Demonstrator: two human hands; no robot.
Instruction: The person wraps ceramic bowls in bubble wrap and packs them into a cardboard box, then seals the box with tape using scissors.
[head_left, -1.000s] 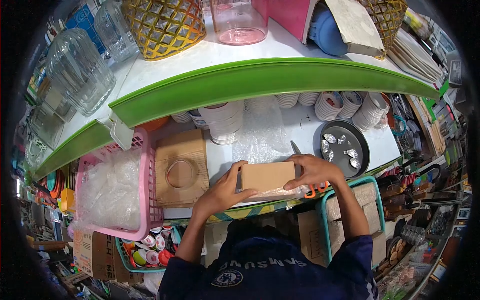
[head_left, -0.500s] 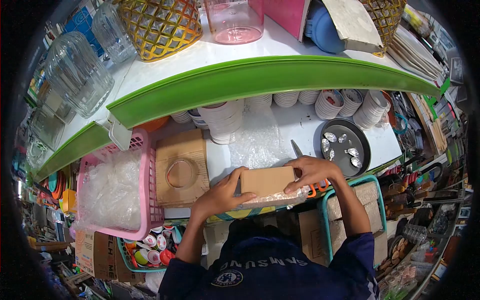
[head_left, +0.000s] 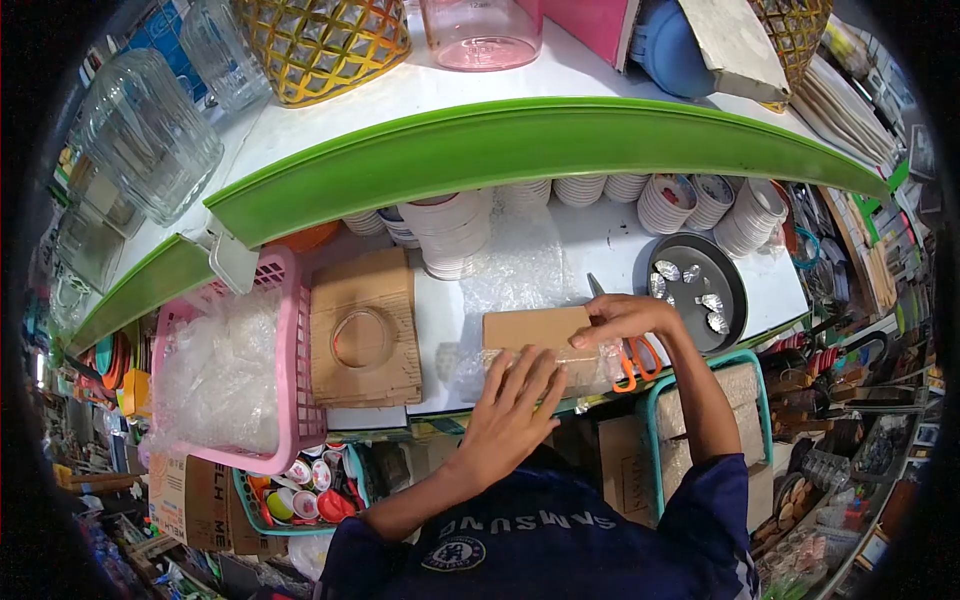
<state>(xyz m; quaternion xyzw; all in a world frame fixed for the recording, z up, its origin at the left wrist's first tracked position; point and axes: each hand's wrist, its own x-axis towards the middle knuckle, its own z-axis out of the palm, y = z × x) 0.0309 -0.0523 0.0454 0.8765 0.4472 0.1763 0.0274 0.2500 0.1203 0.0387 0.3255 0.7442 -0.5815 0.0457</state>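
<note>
A small brown cardboard box lies on the white shelf, on a sheet of bubble wrap that runs back from it. A fold of the wrap covers the box's near side. My left hand lies over that near side, fingers stretched out and a little apart, touching the wrap. At the box's right end, my right hand grips it, thumb on top and the other fingers partly hidden. Orange-handled scissors lie just beneath my right wrist, their blade tip showing behind the hand.
To the left are a roll of tape on flat cardboard and a pink basket of plastic wrap. A dark pan with foil pieces stands right. Stacked bowls line the back under a green shelf edge.
My left hand has left the box's left end and moved right onto its near side, fingers now spread. The wrap has come up over that side. My right hand stays at the right end.
</note>
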